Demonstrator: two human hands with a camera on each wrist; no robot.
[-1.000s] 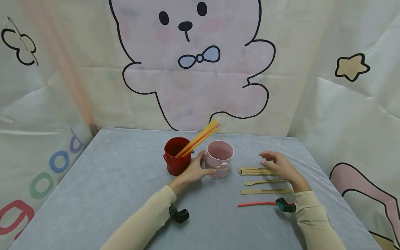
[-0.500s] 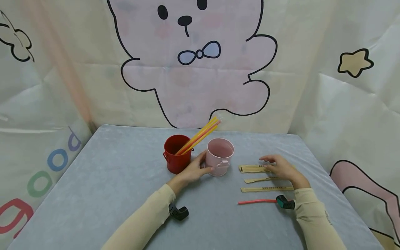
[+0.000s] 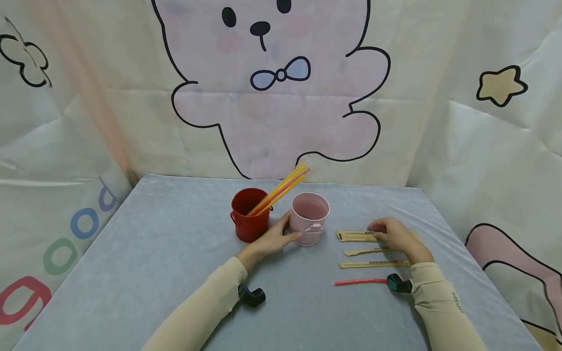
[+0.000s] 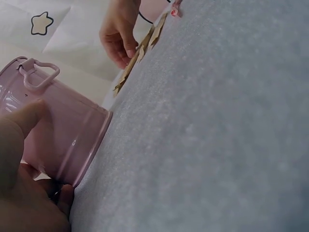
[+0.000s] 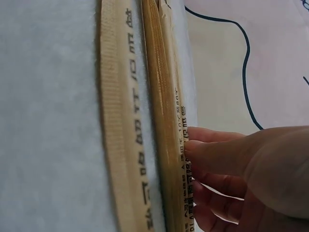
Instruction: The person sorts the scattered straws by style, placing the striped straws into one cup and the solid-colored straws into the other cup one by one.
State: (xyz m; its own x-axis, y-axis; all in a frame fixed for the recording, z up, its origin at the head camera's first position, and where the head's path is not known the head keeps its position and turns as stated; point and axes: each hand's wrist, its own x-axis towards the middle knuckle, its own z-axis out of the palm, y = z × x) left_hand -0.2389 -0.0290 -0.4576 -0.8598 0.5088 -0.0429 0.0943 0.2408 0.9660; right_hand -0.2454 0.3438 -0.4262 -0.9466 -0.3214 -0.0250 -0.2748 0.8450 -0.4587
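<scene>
At centre, the left hand grips the pink bucket, probably light, rigid, slick; best held round its wall. Right of centre, the right hand touches the uppermost paper packets, pinch undeterminable; seemingly light, stiff, best lifted mid-length.

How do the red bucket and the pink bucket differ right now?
Contents: the red bucket has straws leaning in it; no straws show in the pink bucket.
Contact: the left hand holds the pink bucket; no grip on the red bucket shows.
Handles: one on the pink bucket faces the person, while one on the red bucket sits at its left side.
Both stand upright, open-topped, and look similar in shape.
</scene>
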